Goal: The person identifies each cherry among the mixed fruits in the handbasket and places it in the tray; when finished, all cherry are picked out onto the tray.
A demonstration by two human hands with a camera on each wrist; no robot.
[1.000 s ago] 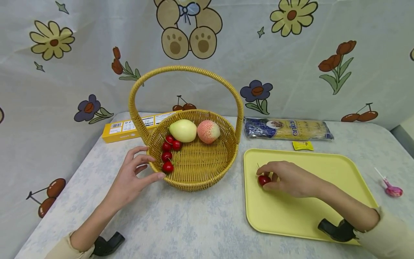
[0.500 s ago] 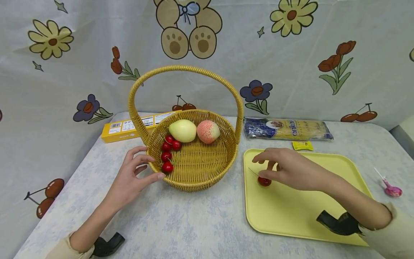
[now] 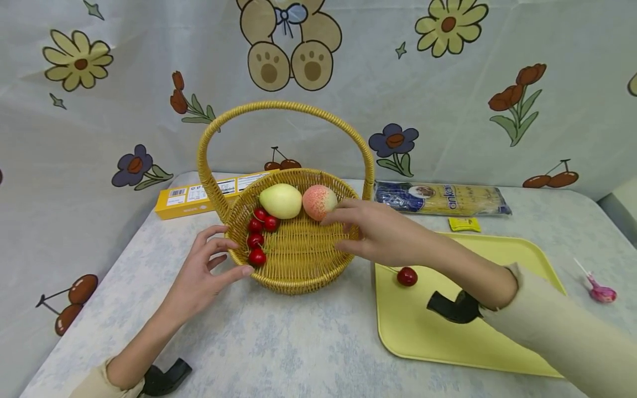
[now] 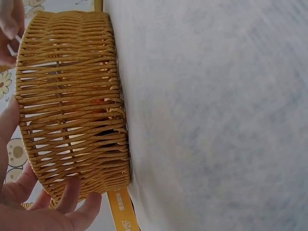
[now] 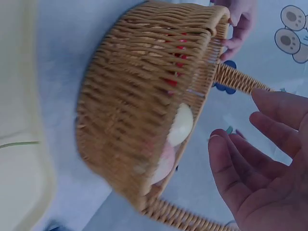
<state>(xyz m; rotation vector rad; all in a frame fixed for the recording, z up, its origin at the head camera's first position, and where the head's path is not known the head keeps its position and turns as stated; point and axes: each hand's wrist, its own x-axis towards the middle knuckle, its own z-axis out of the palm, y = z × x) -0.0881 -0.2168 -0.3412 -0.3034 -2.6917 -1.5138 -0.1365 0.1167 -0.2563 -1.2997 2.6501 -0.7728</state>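
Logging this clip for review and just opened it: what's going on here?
A person sits at a table with a wicker basket holding cherries, a pale green fruit and a peach. The left hand touches the basket's near rim. The right hand, open and empty, reaches over the basket beside the peach. One cherry lies alone on the yellow tray.

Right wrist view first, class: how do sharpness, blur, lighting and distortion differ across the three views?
Right wrist view: the basket is smeared by motion blur and the right hand looms large and soft. Left wrist view: the basket weave is crisp, while the tablecloth looks soft. Head view: evenly lit with faint shadows, sharp on the cherry; the table edges bow with wide-angle distortion.
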